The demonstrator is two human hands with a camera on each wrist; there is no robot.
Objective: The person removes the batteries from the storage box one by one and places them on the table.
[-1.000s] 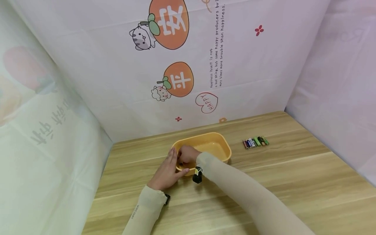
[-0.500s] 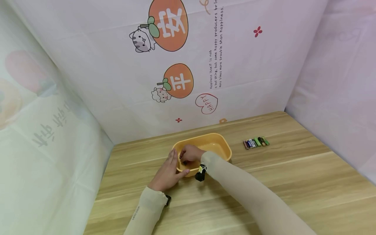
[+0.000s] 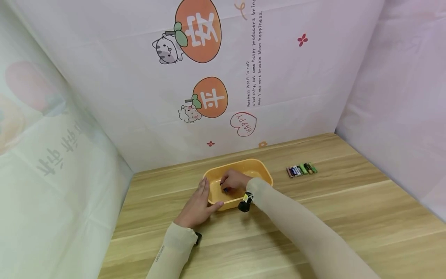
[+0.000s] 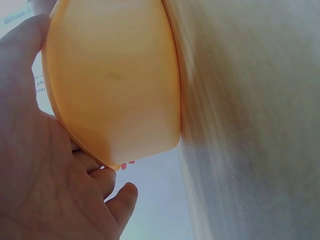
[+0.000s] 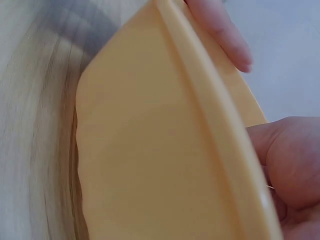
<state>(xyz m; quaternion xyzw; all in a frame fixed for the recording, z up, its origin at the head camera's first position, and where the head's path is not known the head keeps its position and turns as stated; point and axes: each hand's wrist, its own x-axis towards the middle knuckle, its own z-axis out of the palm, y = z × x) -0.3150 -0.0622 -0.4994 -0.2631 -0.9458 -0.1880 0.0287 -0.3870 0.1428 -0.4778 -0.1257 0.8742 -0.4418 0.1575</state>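
Note:
A yellow-orange plastic box (image 3: 258, 166) stands on the wooden table. My left hand (image 3: 195, 207) holds its near left corner, thumb along the front rim and fingers against the left end. In the left wrist view, the left hand (image 4: 55, 165) lies along the rim, some fingers bent beneath it. Inside the box, my right hand (image 3: 237, 179) has curled fingers pinching a small dark-blue battery (image 3: 226, 190), mostly hidden by the fingers. The right wrist view shows mainly the box's outer wall (image 5: 145, 125), with part of the right hand (image 5: 295, 160) behind the rim.
To the right of the box, several batteries (image 3: 301, 169) lie side by side in a row on the wooden table (image 3: 348, 193). A white printed cloth (image 3: 278, 77) rises behind the table, and more cloth hangs at both sides.
My right hand has moved rightward inside the box, away from its left end, with the battery in its fingers. The left hand keeps its place on the corner.

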